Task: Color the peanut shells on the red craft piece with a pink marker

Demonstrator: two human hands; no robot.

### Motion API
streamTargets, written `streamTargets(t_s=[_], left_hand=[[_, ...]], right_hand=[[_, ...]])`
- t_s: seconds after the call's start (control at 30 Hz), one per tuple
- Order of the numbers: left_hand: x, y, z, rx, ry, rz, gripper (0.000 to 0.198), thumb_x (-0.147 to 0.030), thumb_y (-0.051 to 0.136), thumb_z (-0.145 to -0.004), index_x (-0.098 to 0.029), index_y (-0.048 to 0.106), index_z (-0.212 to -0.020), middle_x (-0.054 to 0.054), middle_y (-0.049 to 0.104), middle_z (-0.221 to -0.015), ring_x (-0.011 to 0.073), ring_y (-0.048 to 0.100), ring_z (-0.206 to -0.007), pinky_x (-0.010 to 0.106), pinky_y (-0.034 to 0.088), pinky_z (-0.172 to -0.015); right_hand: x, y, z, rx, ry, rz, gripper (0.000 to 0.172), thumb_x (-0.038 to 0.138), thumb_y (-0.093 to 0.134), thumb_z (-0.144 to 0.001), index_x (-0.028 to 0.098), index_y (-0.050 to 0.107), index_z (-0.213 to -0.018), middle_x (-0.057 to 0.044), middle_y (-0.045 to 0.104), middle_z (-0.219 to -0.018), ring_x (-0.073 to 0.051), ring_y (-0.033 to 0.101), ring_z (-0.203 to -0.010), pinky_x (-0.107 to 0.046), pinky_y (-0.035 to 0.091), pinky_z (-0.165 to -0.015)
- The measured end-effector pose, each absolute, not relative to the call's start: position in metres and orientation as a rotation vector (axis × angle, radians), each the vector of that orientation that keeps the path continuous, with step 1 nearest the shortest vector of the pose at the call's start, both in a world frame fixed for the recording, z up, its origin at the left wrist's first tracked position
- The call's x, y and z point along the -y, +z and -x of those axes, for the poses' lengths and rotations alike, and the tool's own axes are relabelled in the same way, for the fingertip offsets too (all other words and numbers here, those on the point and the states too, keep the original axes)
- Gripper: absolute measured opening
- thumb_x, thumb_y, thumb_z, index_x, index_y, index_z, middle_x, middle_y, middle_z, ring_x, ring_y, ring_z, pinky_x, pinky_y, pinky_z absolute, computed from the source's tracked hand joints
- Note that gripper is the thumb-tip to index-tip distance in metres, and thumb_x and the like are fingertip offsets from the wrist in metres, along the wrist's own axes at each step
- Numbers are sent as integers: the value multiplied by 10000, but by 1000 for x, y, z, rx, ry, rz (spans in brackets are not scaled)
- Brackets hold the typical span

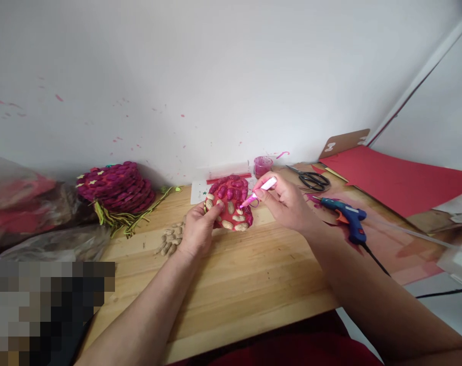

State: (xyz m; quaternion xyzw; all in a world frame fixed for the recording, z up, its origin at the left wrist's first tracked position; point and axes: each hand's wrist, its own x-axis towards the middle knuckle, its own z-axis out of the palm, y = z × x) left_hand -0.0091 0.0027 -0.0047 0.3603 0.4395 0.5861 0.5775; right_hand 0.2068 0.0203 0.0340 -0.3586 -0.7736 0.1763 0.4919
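Observation:
My left hand (202, 226) grips the left edge of a red piece covered with peanuts (231, 203), thumb on top, holding it above the wooden table. Its upper and right-hand peanuts are magenta; those lower and to the left are bare tan. In my right hand (282, 201) is a paint brush or pen with a white and pink handle (267, 185). Its pink tip touches or almost touches a bare peanut at the right of the piece. Loose peanuts (172, 238) lie on the table beside my left wrist.
Behind the piece stands a cup of pink paint (262, 165). Black scissors (314, 180), a blue glue gun (349, 218) and red sheets (402, 175) are on the right. A stack of magenta peanut pieces (116, 188) and plastic bags (25, 203) sit left on the table (231, 300).

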Motion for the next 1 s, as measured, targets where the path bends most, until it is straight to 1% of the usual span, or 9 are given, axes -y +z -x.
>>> streamTargets(t_s=[0.1,0.27,0.4,0.57,0.7,0.87,1.0], left_hand=[[-3,-6,9,-1023,1379,-834,464,-447,952,-579,-141,737,-853,64,790,-728,191,719,-566,285,596,-557],[-4,-6,10,-1017,1359,-808,433,-415,941,-580,-145,729,-842,68,782,-706,197,711,-547,297,593,-548],[-4,-6,10,-1047,1352,-808,423,-412,930,-568,-151,725,-830,79,782,-708,229,722,-562,331,599,-551],[-4,-6,9,-1058,1352,-784,367,-392,921,-566,-163,722,-774,71,773,-693,198,682,-528,334,609,-559],[-4,-5,9,-1055,1351,-765,366,-378,923,-559,-164,720,-774,61,768,-690,184,670,-525,317,600,-548],[-3,-4,8,-1040,1347,-754,408,-382,940,-529,-155,705,-774,41,757,-678,162,659,-524,282,575,-528],[-3,-3,7,-1041,1345,-761,401,-387,934,-533,-155,708,-769,47,751,-658,161,646,-508,266,545,-497]], right_hand=[[-21,34,-208,1820,335,862,78,296,601,-1006,232,626,-969,-39,662,-933,-199,603,-880,-371,463,-814],[-21,35,-210,1874,486,854,88,299,595,-1011,230,615,-960,-28,663,-908,-192,614,-866,-366,476,-799],[-20,37,-210,1852,343,876,87,301,598,-1010,231,622,-965,-44,661,-929,-202,609,-896,-379,483,-817],[-18,37,-208,1858,521,854,111,323,606,-1009,228,617,-954,-36,663,-905,-196,621,-887,-348,488,-771],[-18,37,-208,1831,445,866,105,319,605,-1006,222,625,-971,-31,648,-906,-184,608,-859,-339,478,-767],[-18,38,-208,1832,519,856,116,318,609,-1003,222,611,-938,-33,651,-882,-194,612,-887,-336,478,-751],[-19,36,-207,1797,425,867,103,317,606,-1008,224,622,-967,-28,645,-879,-180,594,-821,-339,474,-739]])
